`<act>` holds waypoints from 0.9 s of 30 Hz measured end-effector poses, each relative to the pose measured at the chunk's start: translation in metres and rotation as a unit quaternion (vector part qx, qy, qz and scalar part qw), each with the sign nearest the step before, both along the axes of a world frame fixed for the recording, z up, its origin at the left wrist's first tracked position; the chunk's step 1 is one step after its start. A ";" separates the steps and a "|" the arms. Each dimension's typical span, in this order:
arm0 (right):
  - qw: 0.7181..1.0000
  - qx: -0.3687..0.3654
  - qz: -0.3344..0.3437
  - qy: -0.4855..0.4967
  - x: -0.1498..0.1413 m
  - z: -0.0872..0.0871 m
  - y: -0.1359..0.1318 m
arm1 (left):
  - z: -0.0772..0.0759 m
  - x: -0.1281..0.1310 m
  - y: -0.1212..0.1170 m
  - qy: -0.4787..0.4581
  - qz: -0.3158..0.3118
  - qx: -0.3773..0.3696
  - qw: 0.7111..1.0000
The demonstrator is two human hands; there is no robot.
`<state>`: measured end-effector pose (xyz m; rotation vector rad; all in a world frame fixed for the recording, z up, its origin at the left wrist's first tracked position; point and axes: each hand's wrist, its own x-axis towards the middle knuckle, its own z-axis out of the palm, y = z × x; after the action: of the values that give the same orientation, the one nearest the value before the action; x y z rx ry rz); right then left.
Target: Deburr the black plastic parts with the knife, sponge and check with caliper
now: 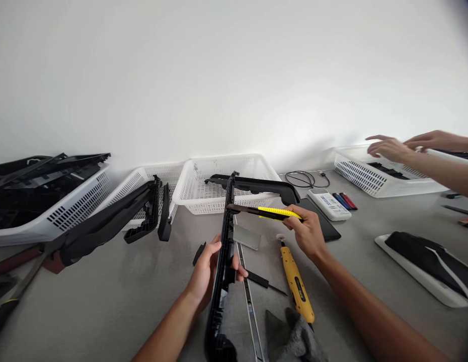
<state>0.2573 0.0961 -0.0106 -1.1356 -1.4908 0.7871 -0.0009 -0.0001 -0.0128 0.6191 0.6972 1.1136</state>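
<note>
From the wearer's head, the camera looked forward and down across a grey bench (105,301) toward a white wall (234,75) at twelve o'clock. It sat close to the left hand (204,274) and right hand (306,230), whose forearms (169,324) entered from seven and nearly five; a co-worker's hands (389,149) showed farther off, toward three.

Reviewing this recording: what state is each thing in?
Black strip: held in left hand
Utility knife: in right hand, blade out, at the strip
Leftmost basket: heaped with black parts
Rightmost basket: holds a dark piece
Rotary tool: lying down, unheld
Cable: loosely coiled
Gray cloth: crumpled
</note>
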 end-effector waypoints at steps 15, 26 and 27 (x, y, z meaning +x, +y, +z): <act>0.999 -0.010 0.026 -0.018 -0.006 0.005 -0.008 | -0.002 -0.005 0.008 0.032 -0.066 0.002 0.997; 0.999 -0.017 0.042 -0.008 -0.007 0.003 -0.009 | 0.002 -0.002 0.007 0.060 -0.052 -0.013 0.997; 0.999 -0.018 0.044 -0.008 -0.006 0.003 -0.009 | 0.001 -0.003 0.008 0.058 -0.054 -0.014 0.997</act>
<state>0.2508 0.0870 -0.0076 -1.1109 -1.5538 0.8696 -0.0036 0.0075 -0.0115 0.6938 0.7680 0.9721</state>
